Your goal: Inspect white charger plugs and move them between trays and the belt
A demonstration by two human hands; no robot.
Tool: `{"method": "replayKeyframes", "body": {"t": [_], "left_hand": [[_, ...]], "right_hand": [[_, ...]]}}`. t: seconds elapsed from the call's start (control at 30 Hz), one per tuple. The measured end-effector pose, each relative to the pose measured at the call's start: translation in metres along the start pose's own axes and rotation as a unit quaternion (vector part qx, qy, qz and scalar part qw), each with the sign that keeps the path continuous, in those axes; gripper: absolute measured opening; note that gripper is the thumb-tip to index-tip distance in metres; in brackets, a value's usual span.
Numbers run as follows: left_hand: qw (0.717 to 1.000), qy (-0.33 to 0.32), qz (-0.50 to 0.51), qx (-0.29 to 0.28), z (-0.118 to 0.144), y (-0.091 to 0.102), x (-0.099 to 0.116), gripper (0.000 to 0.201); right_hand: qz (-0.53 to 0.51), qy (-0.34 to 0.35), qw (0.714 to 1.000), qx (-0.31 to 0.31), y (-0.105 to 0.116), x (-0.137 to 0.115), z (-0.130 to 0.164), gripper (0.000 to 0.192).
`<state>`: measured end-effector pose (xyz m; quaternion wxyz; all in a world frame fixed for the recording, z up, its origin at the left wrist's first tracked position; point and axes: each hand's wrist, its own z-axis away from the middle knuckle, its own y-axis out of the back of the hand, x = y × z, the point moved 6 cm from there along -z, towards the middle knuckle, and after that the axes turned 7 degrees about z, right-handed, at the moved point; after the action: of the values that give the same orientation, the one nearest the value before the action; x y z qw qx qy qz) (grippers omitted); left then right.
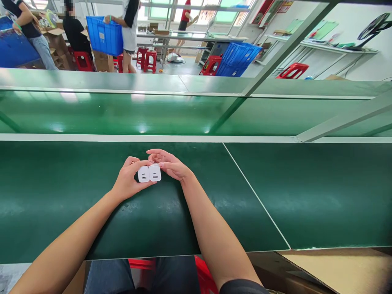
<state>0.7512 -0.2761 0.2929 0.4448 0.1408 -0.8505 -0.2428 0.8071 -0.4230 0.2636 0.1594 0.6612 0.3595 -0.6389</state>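
Observation:
Two white charger plugs sit side by side above the green tabletop (190, 220), their port faces turned toward me. The left charger plug (143, 174) and the right charger plug (155, 173) each show two slots. My left hand (129, 178) is closed around the pair, fingers along the top and thumb underneath. At their upper right, my right hand (172, 164) has its fingers extended and apart. Its fingertips are close to or touching the right plug's top corner; I cannot tell whether they press on it.
A white rail (122, 138) runs along the bench's far side, with a slanting metal post (288, 49) at right. Beyond, a person carries a blue crate (104, 36); more blue crates (237, 59) and red stools (150, 60) stand there. An open cardboard box (343, 269) lies below right.

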Motion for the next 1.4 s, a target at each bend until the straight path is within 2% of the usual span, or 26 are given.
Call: {"method": "replayKeyframes", "body": {"t": [0.37,0.57,0.83,0.97,1.1,1.3,1.4], "left_hand": [[1.000,-0.026,0.000,0.013,0.001,0.000,0.004,0.050],[0.999,-0.025,-0.022,0.035,0.001,0.003,0.005,0.049],[0.996,-0.027,-0.051,0.063,0.001,0.005,0.003,0.043],[0.993,-0.035,-0.104,0.052,0.001,0.004,-0.002,0.044],[0.985,-0.073,-0.153,0.041,0.002,0.002,-0.002,0.038],[0.982,-0.088,-0.165,0.036,0.002,0.000,0.000,0.033],[0.983,-0.090,-0.156,0.034,0.002,-0.001,-0.001,0.040]], "right_hand": [[0.011,0.007,1.000,-0.006,-0.002,-0.003,0.001,0.053],[0.017,-0.036,0.999,-0.022,-0.003,0.004,0.003,0.055],[0.026,-0.064,0.996,-0.050,-0.004,0.015,0.000,0.068],[0.052,-0.077,0.994,-0.052,-0.006,0.016,-0.001,0.073],[0.095,-0.084,0.991,-0.049,-0.012,0.013,-0.002,0.072],[0.148,-0.079,0.985,-0.029,-0.016,0.009,-0.003,0.069],[0.150,-0.080,0.985,-0.023,-0.015,0.010,-0.003,0.065]]}}
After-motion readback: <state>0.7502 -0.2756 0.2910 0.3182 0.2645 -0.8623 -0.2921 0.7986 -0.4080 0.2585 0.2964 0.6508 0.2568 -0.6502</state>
